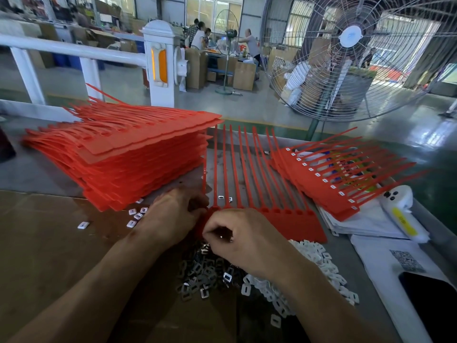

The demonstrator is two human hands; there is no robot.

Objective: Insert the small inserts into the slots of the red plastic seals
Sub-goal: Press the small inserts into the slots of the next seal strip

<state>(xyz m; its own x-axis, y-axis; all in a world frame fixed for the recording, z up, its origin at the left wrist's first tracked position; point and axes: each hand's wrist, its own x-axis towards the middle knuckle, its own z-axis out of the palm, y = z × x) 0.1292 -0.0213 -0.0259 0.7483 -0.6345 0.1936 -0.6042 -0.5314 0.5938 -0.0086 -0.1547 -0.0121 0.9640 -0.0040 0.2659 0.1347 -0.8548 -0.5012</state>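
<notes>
A flat red plastic sheet of joined seals [294, 222], its long thin tails fanning toward the far edge of the grey worktable [37, 174], lies in the middle of the table just beyond both hands. The left hand [173, 216] rests with curled fingers on the sheet's left end, holding it. The right hand [244, 241] is just beside it, fingertips pressed together at the sheet's near left corner; something small and shiny glints between them, too small to identify.

Below the hands, at the near edge, sits a heap of small metal inserts [205, 273], touching a heap of small white plastic inserts [319, 263] to its right. A few loose white inserts [134, 217] lie left of the left hand on a brown cardboard sheet [49, 243].

A tall stack of red seal sheets [123, 154] occupies the left side. Toward the right edge lies a red sheet with white inserts fitted [329, 184]. Beyond the table stands a large metal floor fan [351, 45].
</notes>
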